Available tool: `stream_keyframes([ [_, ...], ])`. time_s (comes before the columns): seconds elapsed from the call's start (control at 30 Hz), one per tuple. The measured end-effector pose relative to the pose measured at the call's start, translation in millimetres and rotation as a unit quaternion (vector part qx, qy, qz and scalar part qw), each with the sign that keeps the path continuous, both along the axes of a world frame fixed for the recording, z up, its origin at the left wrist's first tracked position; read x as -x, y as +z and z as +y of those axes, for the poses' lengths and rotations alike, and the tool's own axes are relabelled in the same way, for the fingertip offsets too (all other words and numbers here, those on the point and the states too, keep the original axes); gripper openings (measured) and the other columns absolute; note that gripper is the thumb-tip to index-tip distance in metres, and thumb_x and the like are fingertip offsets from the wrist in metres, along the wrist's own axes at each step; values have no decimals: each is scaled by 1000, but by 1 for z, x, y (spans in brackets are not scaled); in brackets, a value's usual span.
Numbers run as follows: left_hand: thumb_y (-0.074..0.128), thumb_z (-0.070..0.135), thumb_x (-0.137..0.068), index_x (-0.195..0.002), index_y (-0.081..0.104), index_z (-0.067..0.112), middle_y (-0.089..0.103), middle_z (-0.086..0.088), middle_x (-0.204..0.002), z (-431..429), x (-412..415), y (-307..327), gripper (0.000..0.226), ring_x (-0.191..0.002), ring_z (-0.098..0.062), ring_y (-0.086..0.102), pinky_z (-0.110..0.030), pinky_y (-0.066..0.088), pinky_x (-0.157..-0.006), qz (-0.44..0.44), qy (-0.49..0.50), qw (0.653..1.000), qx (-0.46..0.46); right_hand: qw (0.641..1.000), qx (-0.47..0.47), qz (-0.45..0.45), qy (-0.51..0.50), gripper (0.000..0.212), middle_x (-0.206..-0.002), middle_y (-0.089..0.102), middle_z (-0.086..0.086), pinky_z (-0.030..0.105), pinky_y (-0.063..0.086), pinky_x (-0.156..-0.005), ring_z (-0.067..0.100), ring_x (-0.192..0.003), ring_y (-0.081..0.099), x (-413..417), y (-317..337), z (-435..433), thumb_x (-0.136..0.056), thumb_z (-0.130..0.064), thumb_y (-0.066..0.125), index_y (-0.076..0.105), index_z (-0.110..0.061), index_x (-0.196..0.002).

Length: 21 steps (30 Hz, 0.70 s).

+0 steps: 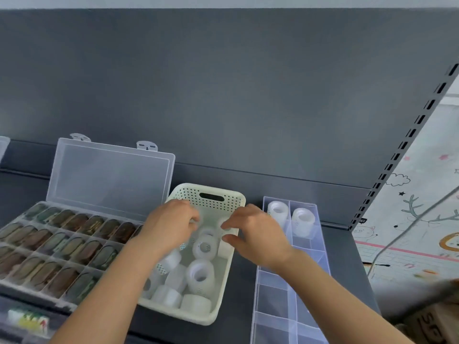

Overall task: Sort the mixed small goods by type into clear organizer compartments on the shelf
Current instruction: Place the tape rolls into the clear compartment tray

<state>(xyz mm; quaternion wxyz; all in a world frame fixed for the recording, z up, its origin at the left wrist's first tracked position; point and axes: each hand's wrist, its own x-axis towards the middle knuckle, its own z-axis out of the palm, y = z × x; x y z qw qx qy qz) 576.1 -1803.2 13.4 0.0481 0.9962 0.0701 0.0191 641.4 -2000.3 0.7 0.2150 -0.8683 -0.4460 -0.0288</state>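
1. Reaching into the far end of the cream perforated basket [211, 190], both hands work side by side; the basket sits mid-shelf, near the shelf's [239, 294] front edge.
2. The left hand [171, 225] has its fingers curled down over the loose tape rolls [201, 274]. Blur hides whether it grips one, so I cannot tell.
3. The right hand [254, 233] curls fingers and thumb together on one white roll [223, 223] by the basket's far right corner, pinching it.
4. Other rolls lie jumbled through the basket, most of them toward its near edge.
5. The clear divided organizer [258, 281] lies just right of the basket, running from front to back of the shelf. Its two far compartments each hold stacked rolls [278, 211]; the nearer compartments show only clear plastic.
6. A clear lidded case [111, 175] sits left of the basket with its lid standing open, its compartments filled with brown and green pieces [74, 244] too blurred to name.
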Motion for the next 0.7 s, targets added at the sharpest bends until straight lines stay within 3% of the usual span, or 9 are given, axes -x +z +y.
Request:
stream_keyframes([
  [0.1,55,30,-93,-105,69,28,59,6,-108,10,24,-5,19,-99,-17,56,-28,44,-77,35,15,999,-8,997,57,-7,48,27,-110,63,-5,30,43,-87,17,-107,48,14,-4,23,-88,-40,58,68,-29,-111],
  [0.17,52,29,-93,-88,69,23,61,3,-98,13,34,-9,19,-90,-19,57,-30,45,-72,46,27,999,-7,991,118,-32,56,28,-111,61,-2,33,41,-91,21,-107,47,20,-8,35,-90,-37,55,67,-27,-114],
  [0.27,47,30,-96,-64,51,14,60,-3,-84,16,40,-14,36,-81,-22,55,-34,44,-68,53,37,998,6,977,196,-74,48,29,-116,57,2,35,42,-94,24,-109,47,23,-12,45,-92,-34,53,64,-23,-117],
  [0.4,42,29,-98,-60,41,16,56,-4,-81,18,40,-15,41,-88,-22,50,-33,39,-67,66,41,997,17,968,237,-80,25,36,-117,53,5,35,45,-92,26,-109,48,21,-15,52,-87,-22,56,58,-20,-122],
  [0.47,46,31,-96,-61,43,16,55,-5,-81,16,36,-15,39,-89,-23,50,-34,42,-69,70,50,996,14,969,232,-81,10,35,-115,54,5,34,46,-87,26,-108,49,20,-15,56,-86,-21,58,58,-20,-122],
  [0.57,60,34,-87,-60,46,16,48,0,-70,8,28,-14,35,-75,-23,48,-29,38,-61,55,83,995,3,980,194,-48,-22,29,-112,57,2,33,44,-82,23,-110,49,17,-16,60,-89,-29,61,63,-25,-117],
  [0.7,59,29,-88,-58,41,15,41,3,-63,4,21,-15,37,-69,-22,47,-28,36,-57,35,107,994,-1,995,79,25,-61,23,-113,60,-1,31,46,-85,19,-113,49,14,-20,53,-90,-30,60,68,-30,-111],
])
